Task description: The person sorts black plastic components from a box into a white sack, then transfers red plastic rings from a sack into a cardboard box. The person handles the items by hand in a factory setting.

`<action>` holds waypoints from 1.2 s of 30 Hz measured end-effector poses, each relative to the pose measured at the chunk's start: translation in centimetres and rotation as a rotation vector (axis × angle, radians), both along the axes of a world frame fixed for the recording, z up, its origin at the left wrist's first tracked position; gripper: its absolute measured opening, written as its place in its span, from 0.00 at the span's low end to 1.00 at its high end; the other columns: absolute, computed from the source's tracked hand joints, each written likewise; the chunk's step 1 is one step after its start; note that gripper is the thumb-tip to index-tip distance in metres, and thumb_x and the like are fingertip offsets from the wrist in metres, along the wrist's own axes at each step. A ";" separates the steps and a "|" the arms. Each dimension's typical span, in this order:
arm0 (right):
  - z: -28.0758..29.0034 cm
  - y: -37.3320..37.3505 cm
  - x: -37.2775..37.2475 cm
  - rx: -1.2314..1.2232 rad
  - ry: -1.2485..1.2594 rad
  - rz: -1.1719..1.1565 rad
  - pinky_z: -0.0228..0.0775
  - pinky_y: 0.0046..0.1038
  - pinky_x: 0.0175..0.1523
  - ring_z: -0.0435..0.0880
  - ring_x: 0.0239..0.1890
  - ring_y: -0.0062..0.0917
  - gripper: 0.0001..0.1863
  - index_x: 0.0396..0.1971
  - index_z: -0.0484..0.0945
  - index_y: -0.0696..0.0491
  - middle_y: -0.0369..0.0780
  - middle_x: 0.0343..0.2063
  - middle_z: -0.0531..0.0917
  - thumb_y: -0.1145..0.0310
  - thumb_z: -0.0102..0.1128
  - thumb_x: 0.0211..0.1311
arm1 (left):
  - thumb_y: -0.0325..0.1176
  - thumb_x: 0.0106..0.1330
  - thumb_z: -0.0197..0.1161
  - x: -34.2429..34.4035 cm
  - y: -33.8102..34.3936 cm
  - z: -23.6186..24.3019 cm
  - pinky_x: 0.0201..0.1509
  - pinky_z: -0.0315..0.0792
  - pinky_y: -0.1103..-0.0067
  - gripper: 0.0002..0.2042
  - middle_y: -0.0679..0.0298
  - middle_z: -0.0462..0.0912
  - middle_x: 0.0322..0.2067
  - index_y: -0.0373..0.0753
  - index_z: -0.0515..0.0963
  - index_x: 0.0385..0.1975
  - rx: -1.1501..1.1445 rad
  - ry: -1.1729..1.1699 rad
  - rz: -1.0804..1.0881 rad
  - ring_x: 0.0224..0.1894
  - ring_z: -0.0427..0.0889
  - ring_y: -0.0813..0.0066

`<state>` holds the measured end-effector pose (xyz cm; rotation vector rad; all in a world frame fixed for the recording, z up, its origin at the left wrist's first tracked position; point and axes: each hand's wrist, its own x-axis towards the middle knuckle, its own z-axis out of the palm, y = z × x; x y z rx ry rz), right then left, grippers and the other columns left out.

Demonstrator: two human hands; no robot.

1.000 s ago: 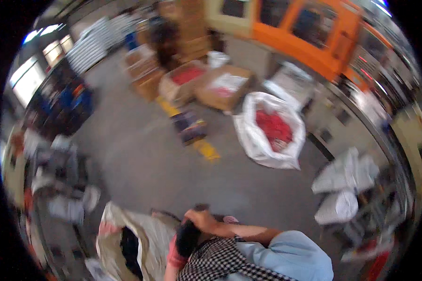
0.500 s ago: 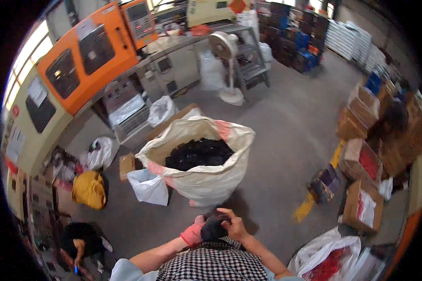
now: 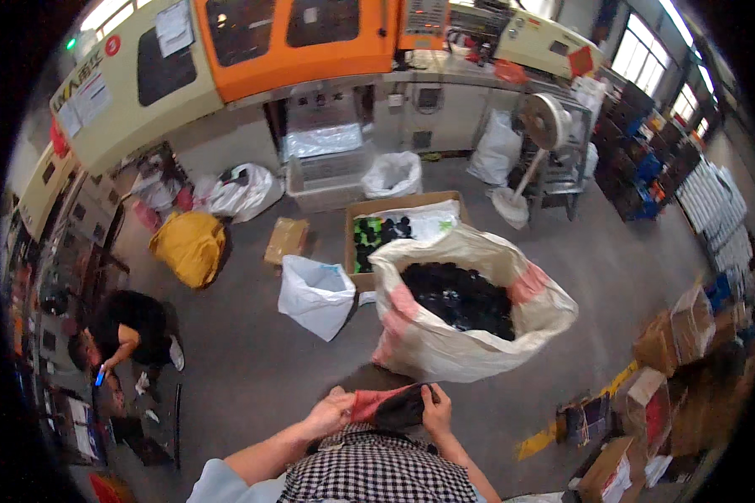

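Note:
A work glove [image 3: 387, 407], pinkish red at the cuff and black toward the fingers, is stretched between my two bare hands in front of my checked apron [image 3: 369, 469]. My left hand [image 3: 330, 412] pinches its red cuff end. On the other side, my right hand [image 3: 436, 407] grips the black end. Just beyond them stands a large cream woven sack [image 3: 453, 359] with faded red patches, its mouth wide, and small black pieces [image 3: 460, 295] inside. To its left is a smaller white sack [image 3: 315, 293], standing with its mouth open.
Behind the big sack sits a cardboard box [image 3: 351, 243] holding black and green parts. A yellow bundle [image 3: 189, 249] lies left. A person [image 3: 130, 335] in black bends at far left. Beyond are an orange machine [image 3: 298, 42] and a fan [image 3: 524, 159]; cartons [image 3: 646, 411] line the right.
The glove has come off my left hand and now spans both hands. The view has swung left, so the big sack appears farther right and the box behind it shows more.

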<state>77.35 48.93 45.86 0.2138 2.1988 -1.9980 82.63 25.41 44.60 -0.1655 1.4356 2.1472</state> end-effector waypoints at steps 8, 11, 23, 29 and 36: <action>-4.1 -14.1 -7.7 0.206 0.139 0.146 0.63 0.24 0.35 0.72 0.27 0.23 0.14 0.28 0.73 0.59 0.40 0.21 0.75 0.62 0.49 0.59 | 0.34 0.63 0.49 -1.0 -14.9 2.5 0.36 0.72 0.82 0.10 0.60 0.77 0.26 0.33 0.73 0.32 -0.295 -0.328 0.556 0.30 0.77 0.74; -12.2 -17.1 -11.4 0.344 0.127 0.105 0.64 0.26 0.36 0.74 0.29 0.25 0.13 0.32 0.73 0.59 0.42 0.24 0.76 0.63 0.50 0.59 | 0.34 0.63 0.50 -1.0 -17.4 2.8 0.34 0.72 0.82 0.10 0.61 0.77 0.24 0.33 0.73 0.31 -0.288 -0.343 0.615 0.27 0.77 0.76; -22.7 -32.7 -33.7 0.182 -0.062 -0.021 0.63 0.29 0.40 0.73 0.34 0.32 0.11 0.34 0.70 0.56 0.43 0.29 0.75 0.63 0.49 0.59 | 0.36 0.61 0.52 2.5 -20.8 1.0 0.29 0.72 0.79 0.11 0.59 0.78 0.22 0.32 0.73 0.29 -0.520 -0.724 0.820 0.26 0.78 0.72; -31.9 -37.7 -45.7 -0.070 -0.270 -0.014 0.65 0.22 0.23 0.70 0.31 0.19 0.10 0.37 0.69 0.50 0.33 0.32 0.73 0.62 0.48 0.60 | 0.35 0.62 0.53 4.9 -20.8 -5.2 0.20 0.55 0.81 0.13 0.68 0.65 0.14 0.39 0.68 0.16 -0.463 -0.752 0.886 0.18 0.60 0.85; -43.8 -39.0 -53.8 -0.052 -0.332 0.099 0.68 0.26 0.30 0.70 0.35 0.21 0.09 0.40 0.69 0.46 0.31 0.34 0.73 0.65 0.50 0.59 | 0.37 0.62 0.53 -3.1 -19.3 -1.9 0.30 0.70 0.80 0.12 0.60 0.78 0.23 0.32 0.76 0.30 -0.558 -1.111 0.783 0.25 0.76 0.75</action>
